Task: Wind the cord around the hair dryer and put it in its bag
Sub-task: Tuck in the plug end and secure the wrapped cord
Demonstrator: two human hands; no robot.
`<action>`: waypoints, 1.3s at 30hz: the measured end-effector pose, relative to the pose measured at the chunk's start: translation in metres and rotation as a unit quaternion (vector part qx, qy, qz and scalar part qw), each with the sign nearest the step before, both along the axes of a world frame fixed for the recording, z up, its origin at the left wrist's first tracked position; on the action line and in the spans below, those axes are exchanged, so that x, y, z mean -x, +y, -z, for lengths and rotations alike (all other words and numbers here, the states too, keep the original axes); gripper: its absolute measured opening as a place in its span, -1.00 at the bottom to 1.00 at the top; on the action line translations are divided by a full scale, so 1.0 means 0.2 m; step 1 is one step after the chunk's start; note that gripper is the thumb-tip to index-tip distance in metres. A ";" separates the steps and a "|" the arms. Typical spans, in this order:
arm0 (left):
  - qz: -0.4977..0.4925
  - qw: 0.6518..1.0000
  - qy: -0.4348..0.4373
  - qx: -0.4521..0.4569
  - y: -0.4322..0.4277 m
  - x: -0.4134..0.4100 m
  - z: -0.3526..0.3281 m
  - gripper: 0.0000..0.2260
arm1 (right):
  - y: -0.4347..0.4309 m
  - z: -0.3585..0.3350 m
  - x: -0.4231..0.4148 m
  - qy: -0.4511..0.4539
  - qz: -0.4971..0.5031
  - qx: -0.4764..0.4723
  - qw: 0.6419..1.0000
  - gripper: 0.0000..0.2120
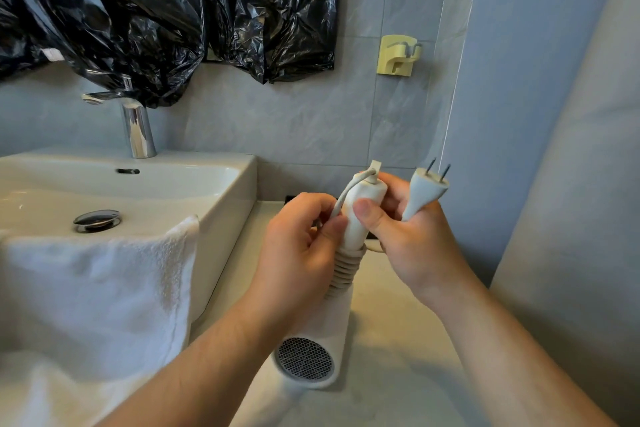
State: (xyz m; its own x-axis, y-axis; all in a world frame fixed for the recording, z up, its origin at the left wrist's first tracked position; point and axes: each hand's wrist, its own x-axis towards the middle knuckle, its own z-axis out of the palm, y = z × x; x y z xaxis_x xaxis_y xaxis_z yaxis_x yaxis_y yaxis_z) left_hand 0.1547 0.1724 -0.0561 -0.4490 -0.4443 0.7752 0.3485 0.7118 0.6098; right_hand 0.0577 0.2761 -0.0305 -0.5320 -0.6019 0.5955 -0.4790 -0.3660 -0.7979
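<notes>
A white hair dryer stands upside down on the counter, its mesh grille facing me and its handle pointing up. The white cord is wound in several tight turns around the lower handle. My left hand pinches the cord against the handle's left side. My right hand grips the handle from the right, and the two-pin plug sticks up out of that hand. A loop of cord runs over the handle's top end. No bag is in view.
A white basin with a chrome tap sits at the left, a white towel draped over its front. Black plastic sheeting hangs on the tiled wall. A yellow wall holder is mounted above. The pale counter runs to the right wall.
</notes>
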 end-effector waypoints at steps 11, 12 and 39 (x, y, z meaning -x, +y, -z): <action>0.255 0.942 -0.034 -0.217 0.00 -0.02 -0.07 -0.89 | 0.02 0.00 0.06 -0.024 -0.012 -0.020 0.999 -0.82; 0.241 0.951 -0.044 -0.189 0.00 -0.02 -0.06 -0.83 | 0.02 0.00 0.06 -0.026 -0.015 -0.020 0.999 -0.86; 0.078 0.984 -0.010 -0.160 -0.06 0.00 -0.03 -0.83 | 0.10 -0.08 -0.05 0.129 -0.011 -0.055 0.990 -0.57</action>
State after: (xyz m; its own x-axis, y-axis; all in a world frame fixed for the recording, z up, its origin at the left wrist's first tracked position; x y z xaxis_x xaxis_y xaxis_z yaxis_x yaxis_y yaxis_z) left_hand 0.1540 0.1596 -0.0503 -0.5442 -0.5885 0.5979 0.4242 0.4219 0.8013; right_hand 0.0668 0.2955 -0.0141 -0.3574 -0.6798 0.6404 -0.6643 -0.2970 -0.6860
